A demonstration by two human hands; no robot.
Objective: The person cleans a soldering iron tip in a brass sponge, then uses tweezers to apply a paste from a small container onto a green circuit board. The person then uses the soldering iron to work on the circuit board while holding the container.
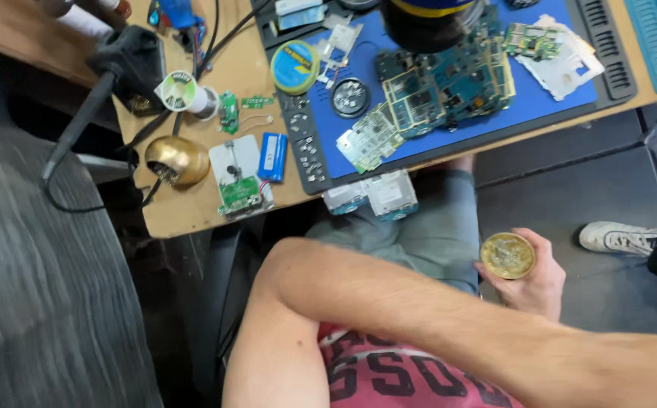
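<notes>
Scanning from my nine o'clock, the soldering iron stand [128, 60] and the solder spool [181, 91] sit on the wooden desk [185, 215]. A brass-coloured dome [177, 159] and a small green circuit board [239, 194] lie close to the desk's near edge. Next comes a blue battery [272, 156], then the blue work mat [544, 106] with a heap of circuit boards [442, 83] at twelve o'clock.

My left forearm [419, 310] crosses my lap and runs out of view, so I cannot say what that hand does.

At three o'clock, below the desk and beside my thigh, my right hand [534, 285] holds a round brass-coloured tin [507, 255]. It faces up, with my thumb and fingers wrapped about its side wall. I judge it light and stiff, with smooth metal sides that could slip, so the wall just under the rim is the place to grip, kept level.

The desk edge overhangs at eleven o'clock of the tin. A white shoe [619, 238] stands near at two o'clock. Open floor lies between them.
</notes>
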